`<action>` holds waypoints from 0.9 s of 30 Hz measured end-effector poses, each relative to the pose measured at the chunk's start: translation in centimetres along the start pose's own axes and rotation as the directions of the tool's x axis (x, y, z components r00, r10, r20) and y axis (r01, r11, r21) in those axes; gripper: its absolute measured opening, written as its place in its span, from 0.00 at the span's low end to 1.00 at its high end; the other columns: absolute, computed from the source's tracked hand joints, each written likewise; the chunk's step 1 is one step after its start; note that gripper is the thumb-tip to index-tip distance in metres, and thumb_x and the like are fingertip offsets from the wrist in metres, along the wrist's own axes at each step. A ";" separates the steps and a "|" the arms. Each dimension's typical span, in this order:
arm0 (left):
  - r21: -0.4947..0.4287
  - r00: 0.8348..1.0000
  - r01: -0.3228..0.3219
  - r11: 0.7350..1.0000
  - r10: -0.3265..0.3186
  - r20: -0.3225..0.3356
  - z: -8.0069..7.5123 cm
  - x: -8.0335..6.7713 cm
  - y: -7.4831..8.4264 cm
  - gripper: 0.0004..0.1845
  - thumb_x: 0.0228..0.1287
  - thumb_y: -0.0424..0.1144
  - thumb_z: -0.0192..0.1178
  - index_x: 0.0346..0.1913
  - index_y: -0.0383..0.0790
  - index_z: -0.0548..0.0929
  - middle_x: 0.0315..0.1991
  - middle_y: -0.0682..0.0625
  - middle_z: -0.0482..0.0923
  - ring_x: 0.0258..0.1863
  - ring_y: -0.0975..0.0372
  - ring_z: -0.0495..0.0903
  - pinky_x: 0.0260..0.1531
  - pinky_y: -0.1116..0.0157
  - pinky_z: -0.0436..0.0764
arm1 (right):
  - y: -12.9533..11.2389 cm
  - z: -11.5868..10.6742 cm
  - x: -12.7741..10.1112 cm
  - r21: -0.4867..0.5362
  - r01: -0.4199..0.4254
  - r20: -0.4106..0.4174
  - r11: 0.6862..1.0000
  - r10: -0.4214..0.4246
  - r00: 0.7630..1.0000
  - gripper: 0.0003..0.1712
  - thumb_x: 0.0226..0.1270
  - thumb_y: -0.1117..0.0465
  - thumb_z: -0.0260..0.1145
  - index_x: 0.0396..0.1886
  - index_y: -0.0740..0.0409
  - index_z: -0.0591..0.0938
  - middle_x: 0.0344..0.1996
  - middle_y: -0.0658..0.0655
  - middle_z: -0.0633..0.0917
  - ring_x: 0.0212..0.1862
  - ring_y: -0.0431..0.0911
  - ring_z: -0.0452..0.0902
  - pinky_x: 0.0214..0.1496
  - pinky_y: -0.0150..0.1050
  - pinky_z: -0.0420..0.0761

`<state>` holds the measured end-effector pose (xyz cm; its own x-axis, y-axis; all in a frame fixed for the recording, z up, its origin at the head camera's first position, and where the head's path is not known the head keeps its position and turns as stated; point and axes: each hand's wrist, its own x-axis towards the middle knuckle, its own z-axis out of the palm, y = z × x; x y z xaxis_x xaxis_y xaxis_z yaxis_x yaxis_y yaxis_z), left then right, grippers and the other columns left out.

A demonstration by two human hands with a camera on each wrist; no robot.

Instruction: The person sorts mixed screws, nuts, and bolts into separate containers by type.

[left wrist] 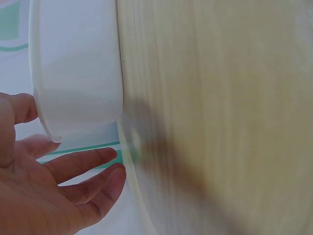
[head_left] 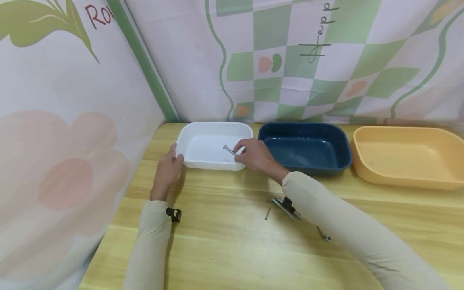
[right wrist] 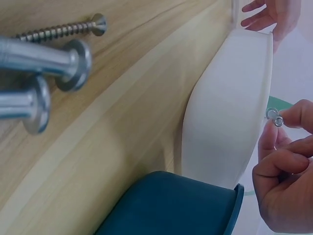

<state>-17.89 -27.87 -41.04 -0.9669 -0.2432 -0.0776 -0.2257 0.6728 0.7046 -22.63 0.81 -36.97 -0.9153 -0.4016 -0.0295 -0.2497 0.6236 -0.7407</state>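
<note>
My right hand (head_left: 253, 155) pinches a silver bolt (head_left: 230, 150) between thumb and fingertips, above the right part of the white tray (head_left: 214, 165). The bolt's flat head points left and away from the hand. In the right wrist view, the round end of the bolt (right wrist: 278, 121) shows at the fingertips, beside the tray's rim. My left hand (head_left: 167, 171) is at the tray's front left corner, with thumb and index finger at the rim. The left wrist view shows the other fingers of that hand (left wrist: 63, 191) spread loosely below the rim.
A dark blue tray (head_left: 306, 166) and a yellow tray (head_left: 409, 181) stand to the right along the back fabric. On the table, partly under my right forearm, lie several metal bolts (head_left: 284, 207), a small screw (head_left: 267, 213) and another metal piece (head_left: 327, 238).
</note>
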 end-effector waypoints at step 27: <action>0.010 1.000 0.009 1.000 -0.009 -0.007 0.0 0.0 0.1 0.34 0.76 0.49 0.42 0.80 0.43 0.52 0.73 0.33 0.61 0.71 0.42 0.61 0.67 0.44 0.62 | 0.7 -0.6 -0.7 0.000 0.020 -0.073 1.000 -0.020 0.997 0.15 0.59 0.66 0.61 0.45 0.62 0.85 0.34 0.57 0.87 0.40 0.52 0.79 0.42 0.44 0.76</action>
<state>-17.88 -27.80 -41.02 -0.9640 -0.2539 -0.0786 -0.2353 0.6779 0.6964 -22.40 1.92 -37.05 -0.9310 -0.3635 0.0342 -0.2676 0.6156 -0.7413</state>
